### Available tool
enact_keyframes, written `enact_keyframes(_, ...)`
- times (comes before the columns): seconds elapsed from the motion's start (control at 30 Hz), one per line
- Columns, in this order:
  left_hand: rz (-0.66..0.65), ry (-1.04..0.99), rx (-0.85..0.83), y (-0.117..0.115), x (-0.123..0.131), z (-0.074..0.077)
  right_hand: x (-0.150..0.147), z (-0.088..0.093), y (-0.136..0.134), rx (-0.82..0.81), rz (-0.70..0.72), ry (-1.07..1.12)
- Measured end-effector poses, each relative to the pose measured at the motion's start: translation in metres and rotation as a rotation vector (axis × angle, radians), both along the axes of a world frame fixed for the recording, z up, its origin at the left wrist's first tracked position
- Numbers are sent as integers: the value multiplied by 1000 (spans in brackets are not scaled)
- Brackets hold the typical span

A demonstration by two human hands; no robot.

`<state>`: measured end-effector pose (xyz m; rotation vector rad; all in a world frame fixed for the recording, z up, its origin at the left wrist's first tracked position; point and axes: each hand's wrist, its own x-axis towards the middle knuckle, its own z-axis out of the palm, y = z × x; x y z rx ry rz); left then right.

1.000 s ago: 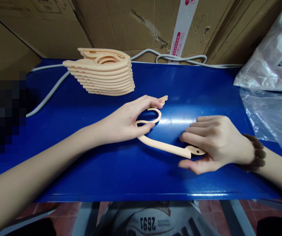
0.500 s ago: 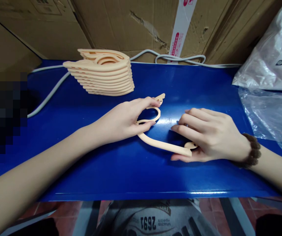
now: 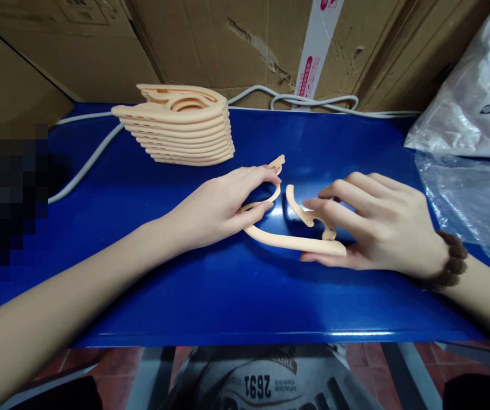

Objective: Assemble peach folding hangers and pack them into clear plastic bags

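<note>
Beige hanger-like piece sits mid-scene at the blue table — left hand pinching its looped left part, right hand gripping its right end between thumb and fingers. Steady left hold, gentle untwisted right-hand pressure — likely the surest handling.

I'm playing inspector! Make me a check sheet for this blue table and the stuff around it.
Surface: blue table, shiny.
Work things: peach piece near the middle; stack of similar pieces at back left.
Clutter: plastic bag, far right.
Left hand: fingers and thumb pinching the peach piece.
Right hand: thumb against the peach piece's end; full grip unclear.
Cables: white cable along the back.
Surroundings: cardboard behind; red floor below.
</note>
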<state>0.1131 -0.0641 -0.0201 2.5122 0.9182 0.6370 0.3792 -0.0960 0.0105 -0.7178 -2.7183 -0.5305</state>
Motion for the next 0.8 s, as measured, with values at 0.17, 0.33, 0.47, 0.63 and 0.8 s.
enact_keyframes(0.17,36,25,12,-2,0,0,-6,0,-2,-45,68,50)
enact_keyframes(0.33,52,40,1,-3,1,1,-8,-1,-5,-153,82,105)
enact_keyframes(0.47,68,23,-32,-2,1,1,-9,-3,-6,-261,90,143)
enact_keyframes(0.63,76,-42,-85,-2,4,1,-10,-6,-4,-314,101,146)
enact_keyframes(0.8,84,-56,-100,-1,4,1,-9,-7,0,-350,96,148)
